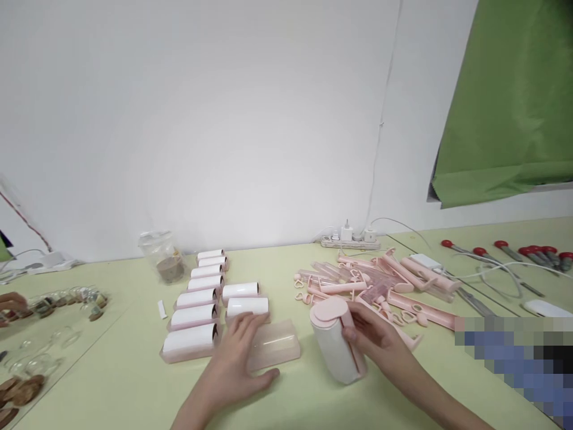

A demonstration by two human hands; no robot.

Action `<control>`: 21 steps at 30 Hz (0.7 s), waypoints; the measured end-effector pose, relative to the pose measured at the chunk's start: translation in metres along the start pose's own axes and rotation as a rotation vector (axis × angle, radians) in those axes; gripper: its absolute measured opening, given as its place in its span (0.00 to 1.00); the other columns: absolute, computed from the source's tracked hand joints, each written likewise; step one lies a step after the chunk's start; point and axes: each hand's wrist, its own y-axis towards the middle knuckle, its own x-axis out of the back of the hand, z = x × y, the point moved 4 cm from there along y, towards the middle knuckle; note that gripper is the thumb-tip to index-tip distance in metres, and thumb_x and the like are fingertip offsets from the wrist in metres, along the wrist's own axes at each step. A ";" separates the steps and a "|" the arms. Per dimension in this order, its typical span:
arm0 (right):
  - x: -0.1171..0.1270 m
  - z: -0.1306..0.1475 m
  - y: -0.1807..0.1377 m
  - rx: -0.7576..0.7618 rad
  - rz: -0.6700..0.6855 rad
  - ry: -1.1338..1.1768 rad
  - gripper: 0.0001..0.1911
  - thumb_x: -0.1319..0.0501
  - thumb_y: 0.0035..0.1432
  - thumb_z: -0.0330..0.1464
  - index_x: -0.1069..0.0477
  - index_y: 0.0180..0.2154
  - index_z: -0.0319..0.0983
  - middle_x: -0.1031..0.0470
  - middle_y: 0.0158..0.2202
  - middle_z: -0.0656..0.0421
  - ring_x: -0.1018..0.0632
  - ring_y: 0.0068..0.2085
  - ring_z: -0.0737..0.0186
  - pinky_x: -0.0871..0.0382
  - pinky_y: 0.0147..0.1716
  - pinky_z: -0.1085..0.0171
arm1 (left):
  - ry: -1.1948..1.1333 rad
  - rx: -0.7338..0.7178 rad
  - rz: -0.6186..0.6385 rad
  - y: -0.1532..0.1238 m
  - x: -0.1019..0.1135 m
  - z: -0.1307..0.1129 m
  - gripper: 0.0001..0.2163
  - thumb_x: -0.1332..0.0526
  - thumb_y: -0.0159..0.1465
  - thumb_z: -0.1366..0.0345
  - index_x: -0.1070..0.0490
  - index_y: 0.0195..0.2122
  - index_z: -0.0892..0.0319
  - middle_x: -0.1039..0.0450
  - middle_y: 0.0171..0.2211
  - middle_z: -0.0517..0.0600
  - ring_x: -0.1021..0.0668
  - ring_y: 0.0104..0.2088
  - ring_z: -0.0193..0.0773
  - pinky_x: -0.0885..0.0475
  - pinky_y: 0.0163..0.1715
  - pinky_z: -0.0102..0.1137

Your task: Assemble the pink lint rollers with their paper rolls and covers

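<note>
My right hand (373,334) grips a white tube-shaped case with a flat pink cap (336,343), held tilted above the table, a dark slit running down its side. My left hand (235,361) is open, thumb and fingers apart, its fingertips at a white roll (248,306). Whether they press on that roll I cannot tell. Close by the left fingers lies a clear pinkish plastic cover (275,346), with nothing white inside it. Left of that hand, several white rolls in clear pinkish covers (190,339) form a column.
A pile of pink plastic parts (358,286) lies on the right, a power strip (350,242) behind it. Red-ended tools (508,251) and cables lie farther right. A plastic bag (165,260) stands at the wall. Another person's hand (12,303) is at far left beside glass pieces (58,298).
</note>
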 end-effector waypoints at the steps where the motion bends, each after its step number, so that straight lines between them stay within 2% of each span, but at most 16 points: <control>1: 0.003 0.002 0.000 0.014 -0.029 -0.043 0.19 0.44 0.53 0.42 0.39 0.46 0.43 0.33 0.45 0.54 0.30 0.44 0.57 0.35 0.44 0.58 | -0.018 -0.003 0.017 -0.001 -0.004 0.005 0.27 0.42 0.52 0.65 0.45 0.54 0.52 0.43 0.52 0.51 0.43 0.53 0.46 0.47 0.53 0.40; 4: 0.003 0.012 0.001 0.064 -0.040 -0.179 0.18 0.45 0.53 0.42 0.38 0.45 0.44 0.31 0.43 0.54 0.30 0.43 0.57 0.34 0.42 0.59 | -0.159 -0.023 0.082 0.000 -0.027 0.003 0.30 0.43 0.53 0.68 0.51 0.56 0.52 0.42 0.51 0.51 0.40 0.52 0.43 0.47 0.53 0.38; 7: -0.012 0.021 0.003 0.145 0.112 -0.357 0.16 0.45 0.54 0.41 0.35 0.44 0.44 0.30 0.42 0.55 0.30 0.44 0.56 0.35 0.42 0.59 | -0.378 0.027 0.106 0.005 -0.053 -0.006 0.38 0.39 0.49 0.68 0.59 0.58 0.54 0.43 0.51 0.53 0.38 0.51 0.43 0.44 0.52 0.36; 10: -0.029 0.029 0.006 0.230 0.260 -0.518 0.15 0.45 0.55 0.40 0.33 0.44 0.43 0.29 0.38 0.56 0.29 0.39 0.60 0.35 0.38 0.62 | -0.608 0.080 0.103 0.008 -0.070 -0.005 0.42 0.38 0.47 0.70 0.66 0.58 0.57 0.44 0.51 0.55 0.36 0.49 0.43 0.41 0.49 0.35; 14: -0.043 0.036 0.011 0.296 0.337 -0.678 0.15 0.46 0.55 0.40 0.33 0.44 0.43 0.29 0.35 0.57 0.30 0.37 0.61 0.38 0.35 0.64 | -0.742 0.039 0.036 0.009 -0.075 0.006 0.42 0.39 0.47 0.72 0.68 0.56 0.56 0.43 0.49 0.54 0.35 0.48 0.42 0.42 0.49 0.35; 17: -0.050 0.034 0.012 0.284 0.414 -0.788 0.14 0.45 0.55 0.39 0.33 0.44 0.45 0.30 0.35 0.58 0.30 0.36 0.61 0.39 0.34 0.65 | -0.831 0.001 0.080 0.009 -0.076 0.011 0.42 0.39 0.48 0.70 0.70 0.55 0.54 0.40 0.46 0.52 0.32 0.45 0.41 0.39 0.47 0.35; 21: -0.061 0.023 0.008 0.221 0.457 -0.829 0.15 0.45 0.55 0.36 0.36 0.47 0.46 0.31 0.36 0.58 0.31 0.37 0.60 0.39 0.34 0.66 | -0.869 -0.020 0.160 0.010 -0.078 0.014 0.41 0.37 0.48 0.69 0.68 0.54 0.51 0.38 0.45 0.52 0.31 0.45 0.42 0.40 0.46 0.36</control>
